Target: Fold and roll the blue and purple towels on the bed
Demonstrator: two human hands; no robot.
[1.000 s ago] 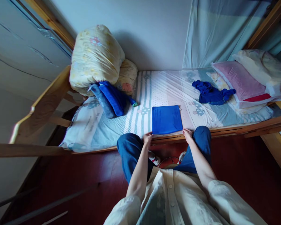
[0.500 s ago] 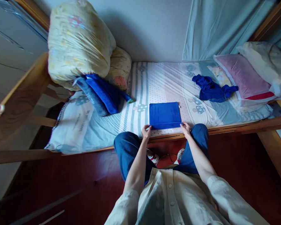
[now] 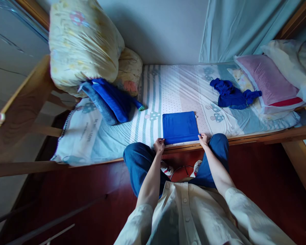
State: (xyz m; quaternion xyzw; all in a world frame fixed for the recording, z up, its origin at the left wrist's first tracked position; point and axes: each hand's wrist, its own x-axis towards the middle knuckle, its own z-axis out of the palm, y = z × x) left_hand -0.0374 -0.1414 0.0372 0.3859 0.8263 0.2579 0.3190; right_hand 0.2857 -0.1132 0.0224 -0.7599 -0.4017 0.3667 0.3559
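head view: bulky pale-yellow floral bedding bundle [image 3: 84, 44] at left end of bed with pale patterned sheet [image 3: 173, 85]; grey-blue rolled cloth [image 3: 99, 105] and bright-blue folded cloth [image 3: 114, 105] side by side at its lower front. left hand [image 3: 159, 145] pinching near-left corner of flat, squarish blue folded fabric [image 3: 180, 123], which lies at bed's near edge; right hand [image 3: 203, 139] pinching near-right corner. farther right, rumpled dark-blue garment [image 3: 233, 97], then pink rectangular pillow [image 3: 270, 80].
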